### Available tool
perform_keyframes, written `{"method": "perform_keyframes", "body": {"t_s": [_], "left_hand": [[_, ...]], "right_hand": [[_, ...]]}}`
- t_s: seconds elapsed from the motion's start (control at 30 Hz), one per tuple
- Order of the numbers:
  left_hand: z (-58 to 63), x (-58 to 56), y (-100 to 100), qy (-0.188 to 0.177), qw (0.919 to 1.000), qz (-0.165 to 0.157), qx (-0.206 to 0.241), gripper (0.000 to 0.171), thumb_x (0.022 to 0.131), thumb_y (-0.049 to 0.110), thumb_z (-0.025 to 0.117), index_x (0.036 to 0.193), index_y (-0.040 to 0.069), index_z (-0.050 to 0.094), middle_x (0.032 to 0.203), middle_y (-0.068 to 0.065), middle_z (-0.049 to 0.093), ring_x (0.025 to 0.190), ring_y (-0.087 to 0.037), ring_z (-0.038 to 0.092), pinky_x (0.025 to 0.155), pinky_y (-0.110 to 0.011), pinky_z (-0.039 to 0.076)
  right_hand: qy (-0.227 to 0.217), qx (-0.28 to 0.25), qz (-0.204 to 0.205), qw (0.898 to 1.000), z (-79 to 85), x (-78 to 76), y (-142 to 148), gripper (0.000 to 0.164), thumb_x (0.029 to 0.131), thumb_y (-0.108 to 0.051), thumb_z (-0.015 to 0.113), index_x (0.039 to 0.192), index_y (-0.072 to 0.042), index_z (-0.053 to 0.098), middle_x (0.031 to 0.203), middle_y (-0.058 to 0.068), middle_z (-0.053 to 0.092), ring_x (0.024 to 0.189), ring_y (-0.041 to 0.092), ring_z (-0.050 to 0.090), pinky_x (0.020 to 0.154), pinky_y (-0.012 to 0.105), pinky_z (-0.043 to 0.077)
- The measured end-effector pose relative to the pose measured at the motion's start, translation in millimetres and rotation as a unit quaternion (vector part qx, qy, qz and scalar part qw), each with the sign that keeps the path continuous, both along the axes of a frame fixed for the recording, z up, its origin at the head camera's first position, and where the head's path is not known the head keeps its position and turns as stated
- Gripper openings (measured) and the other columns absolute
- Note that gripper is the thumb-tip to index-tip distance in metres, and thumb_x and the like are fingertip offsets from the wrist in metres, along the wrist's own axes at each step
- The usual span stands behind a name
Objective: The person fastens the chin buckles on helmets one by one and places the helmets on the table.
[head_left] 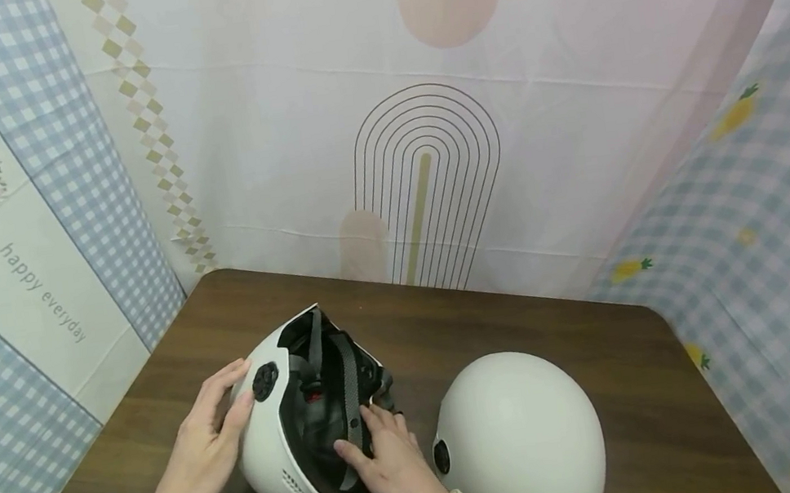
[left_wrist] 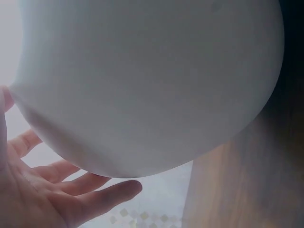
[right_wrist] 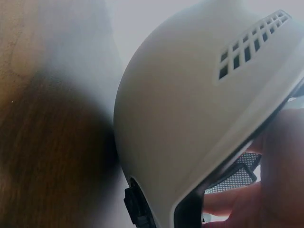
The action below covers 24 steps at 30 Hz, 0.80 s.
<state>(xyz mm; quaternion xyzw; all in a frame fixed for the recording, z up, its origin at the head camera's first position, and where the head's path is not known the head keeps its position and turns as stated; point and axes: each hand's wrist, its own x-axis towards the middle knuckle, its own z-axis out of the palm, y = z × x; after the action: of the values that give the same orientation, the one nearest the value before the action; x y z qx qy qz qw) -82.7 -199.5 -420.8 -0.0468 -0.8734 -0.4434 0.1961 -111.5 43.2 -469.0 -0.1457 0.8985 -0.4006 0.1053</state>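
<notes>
A white helmet [head_left: 266, 460] lies tilted on the table, its opening turned up and to the right. Black lining and a grey chin strap [head_left: 350, 383] show inside it. My left hand [head_left: 200, 443] rests on the shell's left side by a round black knob [head_left: 265, 382]; in the left wrist view its fingers [left_wrist: 109, 197] lie fairly straight along the white curve. At the opening's right edge, my right hand [head_left: 399, 460] grips the helmet, thumb inside near the strap. The right wrist view shows fingers [right_wrist: 232, 199] at the padding behind the vented shell [right_wrist: 166, 104]; their tips are partly hidden.
A second white helmet [head_left: 521, 428] sits dome-up just right of my right hand. Both helmets are on a dark wooden table [head_left: 648, 380]. Patterned cloths [head_left: 262, 131] hang behind the table and at both sides.
</notes>
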Motion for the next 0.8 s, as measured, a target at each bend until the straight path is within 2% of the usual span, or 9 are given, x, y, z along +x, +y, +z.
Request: {"method": "perform_keyframes", "body": {"t_s": [0.2,0.5,0.67,0.73,0.8], "left_hand": [[-1.0,0.7,-2,-0.002,0.9998,0.015,0.011,0.035,0.104,0.022,0.046,0.138,0.014,0.052,0.143,-0.005,0.048,0.127,0.006,0.037,0.091,-0.003,0.030],[-1.1,0.4,-4,0.010,0.9990,0.027,0.033,0.032,0.105,0.019,0.045,0.135,0.014,0.054,0.139,-0.009,0.054,0.117,0.014,0.042,0.090,-0.002,0.032],[-5.7,-0.7,-11,0.014,0.9983,0.032,0.046,0.031,0.105,0.018,0.043,0.134,0.011,0.054,0.136,-0.012,0.056,0.113,0.016,0.043,0.089,-0.003,0.032],[-8.7,-0.7,-15,0.015,0.9980,0.039,0.046,0.031,0.105,0.018,0.042,0.133,0.010,0.055,0.133,-0.007,0.058,0.112,0.016,0.043,0.089,-0.003,0.031],[-11.7,0.1,-18,0.014,0.9976,0.050,0.046,0.031,0.106,0.018,0.041,0.131,0.010,0.056,0.130,0.007,0.058,0.111,0.015,0.043,0.088,-0.003,0.030]], "right_hand": [[0.008,0.008,0.001,1.000,0.6,-0.3,-1,0.072,0.095,-0.055,0.052,0.142,-0.001,0.047,0.147,0.019,0.040,0.133,0.040,0.032,0.102,0.067,0.024],[0.010,0.008,0.000,1.000,1.8,0.3,-1,0.070,0.094,-0.056,0.053,0.142,-0.005,0.049,0.148,0.016,0.039,0.132,0.035,0.033,0.097,0.069,0.024],[0.009,-0.010,0.008,1.000,4.8,0.3,0,0.068,0.096,-0.055,0.051,0.142,-0.005,0.048,0.147,0.017,0.039,0.135,0.040,0.030,0.098,0.074,0.018],[0.011,-0.017,0.010,1.000,6.4,0.4,1,0.066,0.096,-0.053,0.051,0.142,-0.006,0.049,0.147,0.017,0.040,0.135,0.040,0.030,0.099,0.072,0.019],[0.016,-0.023,0.011,1.000,7.2,0.2,1,0.063,0.097,-0.051,0.052,0.142,-0.007,0.049,0.147,0.016,0.040,0.134,0.038,0.032,0.099,0.070,0.020]]}}
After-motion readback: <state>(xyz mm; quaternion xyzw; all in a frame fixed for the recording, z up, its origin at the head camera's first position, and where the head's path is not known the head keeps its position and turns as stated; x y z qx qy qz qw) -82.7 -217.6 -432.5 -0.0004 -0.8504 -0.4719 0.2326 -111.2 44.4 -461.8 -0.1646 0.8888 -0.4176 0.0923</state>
